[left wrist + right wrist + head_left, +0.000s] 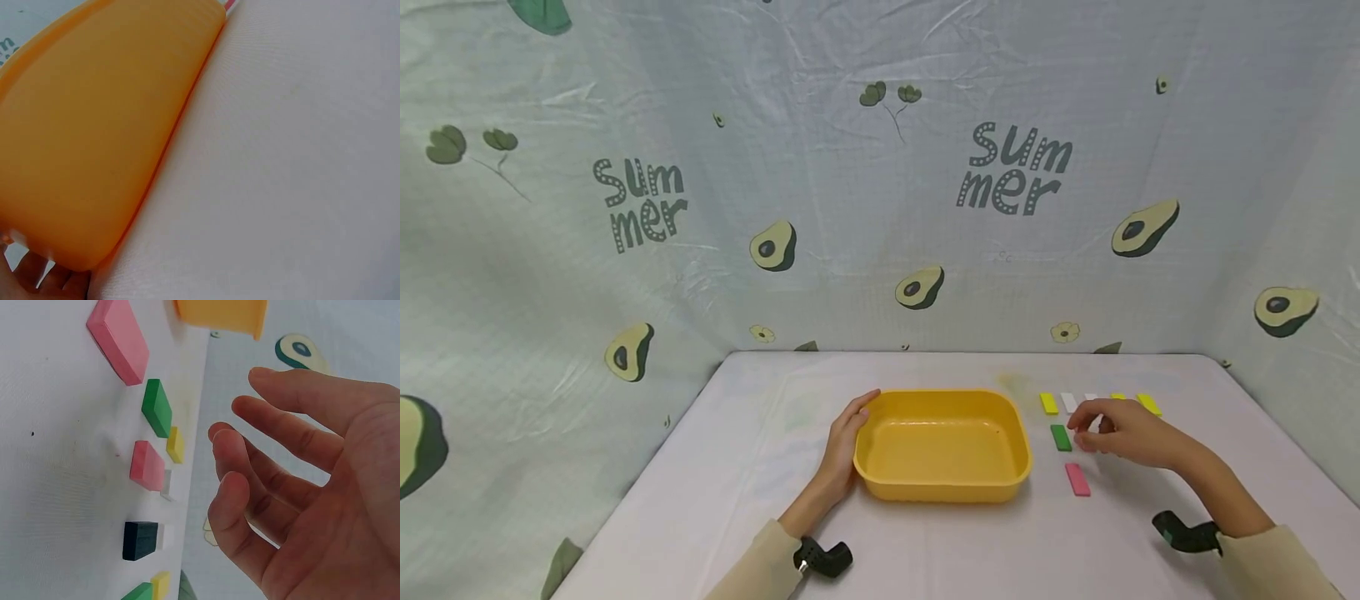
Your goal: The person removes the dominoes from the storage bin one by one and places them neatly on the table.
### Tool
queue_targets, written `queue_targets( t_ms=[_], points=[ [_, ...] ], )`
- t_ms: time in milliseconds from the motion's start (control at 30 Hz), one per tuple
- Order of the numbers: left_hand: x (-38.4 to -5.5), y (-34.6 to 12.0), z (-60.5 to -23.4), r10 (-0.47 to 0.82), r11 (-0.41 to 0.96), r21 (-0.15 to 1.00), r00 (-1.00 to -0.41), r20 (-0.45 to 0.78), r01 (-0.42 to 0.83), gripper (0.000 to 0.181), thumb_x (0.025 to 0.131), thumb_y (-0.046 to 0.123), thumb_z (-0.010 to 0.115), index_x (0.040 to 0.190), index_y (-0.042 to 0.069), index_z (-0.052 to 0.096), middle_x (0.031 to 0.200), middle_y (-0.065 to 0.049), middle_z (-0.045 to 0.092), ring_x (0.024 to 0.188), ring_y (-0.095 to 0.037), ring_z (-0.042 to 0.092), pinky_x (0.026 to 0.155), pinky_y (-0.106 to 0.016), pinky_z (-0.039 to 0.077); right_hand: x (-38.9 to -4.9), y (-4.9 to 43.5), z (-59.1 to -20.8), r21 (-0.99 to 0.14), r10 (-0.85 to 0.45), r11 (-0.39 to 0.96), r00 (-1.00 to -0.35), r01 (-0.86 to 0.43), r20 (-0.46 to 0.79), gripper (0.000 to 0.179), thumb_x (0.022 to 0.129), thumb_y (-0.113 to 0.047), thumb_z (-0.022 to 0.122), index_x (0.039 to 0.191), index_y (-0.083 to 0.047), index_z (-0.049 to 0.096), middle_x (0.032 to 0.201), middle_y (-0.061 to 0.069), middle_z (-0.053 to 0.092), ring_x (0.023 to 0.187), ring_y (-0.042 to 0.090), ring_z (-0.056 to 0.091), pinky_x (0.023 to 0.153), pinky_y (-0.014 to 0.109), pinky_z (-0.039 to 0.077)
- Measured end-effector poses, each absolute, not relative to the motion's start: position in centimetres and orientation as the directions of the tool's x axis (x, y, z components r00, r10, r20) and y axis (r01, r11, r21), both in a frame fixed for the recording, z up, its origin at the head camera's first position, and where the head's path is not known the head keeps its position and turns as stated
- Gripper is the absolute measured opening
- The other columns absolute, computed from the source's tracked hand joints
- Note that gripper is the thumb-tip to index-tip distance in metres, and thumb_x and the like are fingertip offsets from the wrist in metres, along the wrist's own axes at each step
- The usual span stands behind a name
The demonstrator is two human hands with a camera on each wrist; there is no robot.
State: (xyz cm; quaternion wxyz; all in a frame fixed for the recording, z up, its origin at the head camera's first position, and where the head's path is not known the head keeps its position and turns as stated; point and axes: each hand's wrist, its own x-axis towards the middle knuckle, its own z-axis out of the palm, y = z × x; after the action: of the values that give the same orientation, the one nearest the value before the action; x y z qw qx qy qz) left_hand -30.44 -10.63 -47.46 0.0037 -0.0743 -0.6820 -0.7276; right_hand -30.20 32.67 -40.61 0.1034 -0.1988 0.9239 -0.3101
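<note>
A yellow plastic tray [943,492] with rounded corners sits on the table, nothing inside it. My left hand [844,446] holds the tray's left side by the rim; its fingers [59,281] press against the end wall in the left wrist view. Above the small flat blocks to the tray's right hovers my right hand [1123,433], fingers loosely bent and nothing between them. Near it lie a green block [1061,437], a pink block [1077,480] and a yellow block [1048,404]. From the right wrist, another pink block [147,465] and a dark block [140,540] show.
White blocks [1068,403] and another yellow block [1148,405] lie in the far row, partly behind the right hand. A white cloth covers the table [955,550]. Behind it hangs a curtain [835,183] printed with avocados. Each wrist wears a black camera [1186,532].
</note>
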Motion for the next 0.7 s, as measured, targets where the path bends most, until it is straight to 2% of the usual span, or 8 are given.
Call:
queue_targets(
  t_ms=[300, 400, 533, 600, 700],
  points=[
    [-30.5, -10.3, -47.1, 0.101, -0.057, 0.992, -0.988, 0.119, 0.113, 0.046, 0.111, 0.020, 0.034, 0.154, 0.011, 0.049, 0.160, -0.013, 0.046, 0.141, -0.030, 0.049, 0.111, -0.026, 0.047, -30.0, 32.8, -40.6, -0.618, -0.466, 0.706, -0.884, -0.346, -0.037, 0.022, 0.096, -0.023, 0.071, 0.113, -0.009, 0.070, 0.099, -0.001, 0.066, 0.069, 0.009, 0.055, 0.060, 0.021, 0.049],
    [-30.5, -10.2, -47.1, 0.101, -0.068, 0.992, -0.988, 0.117, 0.111, 0.046, 0.111, 0.020, 0.035, 0.154, 0.010, 0.049, 0.161, -0.013, 0.045, 0.143, -0.031, 0.048, 0.117, -0.034, 0.045, -29.9, 32.7, -40.6, -0.619, -0.486, 0.693, -0.874, -0.369, -0.023, 0.021, 0.096, -0.021, 0.071, 0.113, -0.008, 0.070, 0.097, -0.001, 0.066, 0.068, 0.009, 0.055, 0.060, 0.021, 0.049],
    [-30.5, -10.3, -46.9, 0.098, -0.059, 0.993, -0.989, 0.109, 0.104, 0.049, 0.112, 0.026, 0.033, 0.159, 0.012, 0.042, 0.167, -0.010, 0.036, 0.154, -0.033, 0.034, 0.129, -0.051, 0.026, -29.8, 32.6, -40.3, -0.625, -0.481, 0.692, -0.876, -0.361, -0.026, 0.021, 0.097, -0.022, 0.070, 0.114, -0.009, 0.070, 0.097, -0.001, 0.067, 0.069, 0.012, 0.057, 0.060, 0.022, 0.051],
    [-30.5, -10.3, -46.7, 0.094, -0.059, 0.994, -0.991, 0.098, 0.092, 0.052, 0.113, 0.033, 0.031, 0.162, 0.015, 0.037, 0.171, -0.008, 0.030, 0.159, -0.031, 0.024, 0.131, -0.053, 0.017, -29.8, 32.6, -39.9, -0.627, -0.472, 0.693, -0.881, -0.355, -0.022, 0.023, 0.097, -0.022, 0.070, 0.116, -0.008, 0.070, 0.099, 0.000, 0.068, 0.070, 0.013, 0.058, 0.061, 0.022, 0.052],
    [-30.7, -10.6, -46.1, 0.086, -0.090, 0.995, -0.995, 0.048, 0.040, 0.056, 0.112, 0.042, 0.030, 0.163, 0.021, 0.033, 0.170, -0.011, 0.031, 0.159, -0.032, 0.026, 0.131, -0.053, 0.016, -29.8, 32.5, -39.1, -0.603, -0.437, 0.714, -0.899, -0.356, 0.014, 0.027, 0.097, -0.023, 0.071, 0.118, -0.008, 0.070, 0.103, 0.002, 0.070, 0.076, 0.012, 0.059, 0.062, 0.022, 0.054]
  ],
)
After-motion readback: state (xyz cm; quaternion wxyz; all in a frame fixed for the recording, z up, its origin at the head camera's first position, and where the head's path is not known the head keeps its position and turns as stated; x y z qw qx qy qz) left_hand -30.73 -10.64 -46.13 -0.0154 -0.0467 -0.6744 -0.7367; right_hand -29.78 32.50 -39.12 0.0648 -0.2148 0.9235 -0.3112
